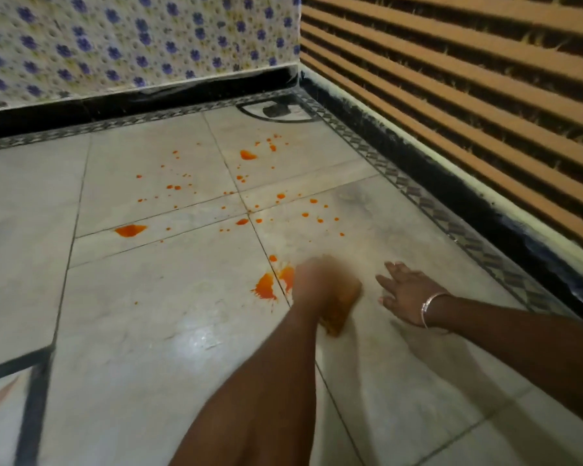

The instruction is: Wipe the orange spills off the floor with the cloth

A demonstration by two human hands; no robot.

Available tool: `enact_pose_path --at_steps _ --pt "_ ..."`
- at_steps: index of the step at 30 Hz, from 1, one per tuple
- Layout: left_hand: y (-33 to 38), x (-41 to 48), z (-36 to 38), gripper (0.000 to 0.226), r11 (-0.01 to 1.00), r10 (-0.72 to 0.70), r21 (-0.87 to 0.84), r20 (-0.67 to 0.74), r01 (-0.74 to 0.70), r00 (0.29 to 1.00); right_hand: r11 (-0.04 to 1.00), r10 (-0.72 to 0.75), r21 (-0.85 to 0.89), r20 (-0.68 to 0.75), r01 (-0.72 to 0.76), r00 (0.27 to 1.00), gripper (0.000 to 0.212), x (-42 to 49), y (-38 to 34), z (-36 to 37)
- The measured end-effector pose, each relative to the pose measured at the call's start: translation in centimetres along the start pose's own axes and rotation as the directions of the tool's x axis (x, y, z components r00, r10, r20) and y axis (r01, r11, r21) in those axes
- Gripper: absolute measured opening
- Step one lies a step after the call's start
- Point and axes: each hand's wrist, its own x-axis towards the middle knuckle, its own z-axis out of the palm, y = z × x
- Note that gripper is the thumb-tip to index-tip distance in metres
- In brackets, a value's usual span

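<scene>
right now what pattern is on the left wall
The left wall is pale with blue-purple flowers; head view shows it.

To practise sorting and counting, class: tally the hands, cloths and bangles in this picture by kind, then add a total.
Hands: 2 (left hand, right hand)
Cloths: 1 (the cloth gripped in the left hand)
Bangles: 1 (the bangle on the right wrist)
Total: 4
</scene>
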Motion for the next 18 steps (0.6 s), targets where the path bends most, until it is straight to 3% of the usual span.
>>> enact_pose_path --at_steps 6,9,11,13,18 --pt "-2.1 2.6 -3.1 0.036 0.983 0.127 0.145 -0.111 -0.11 0.986 0.996 0.015 0.094 -0.071 -0.009 0.997 0.066 2.9 -1.7 0.5" --pt "-3.8 2.6 -3.0 0.056 0.884 0.304 0.435 -0.253 -0.173 0.918 0.989 -0.006 0.145 -0.125 0.025 0.992 0.066 4.2 -3.1 2.1" --pt "-4.8 1.9 -1.2 0.064 0.782 0.384 0.56 -0.089 -0.272 0.919 0.99 -0.023 0.134 -0.2 0.051 0.979 0.07 4.7 -4.2 3.5" --pt "-5.7 1.6 1.7 0.068 0.714 0.372 0.617 0.069 -0.333 0.926 0.986 -0.021 0.154 -0.247 0.06 0.969 0.085 5.7 -4.8 5.3" --pt "-6.1 5.8 2.4 0.074 0.636 0.396 0.691 0.09 -0.344 0.914 0.98 -0.011 0.178 -0.413 0.093 0.911 0.075 6.5 -4.7 8.8"
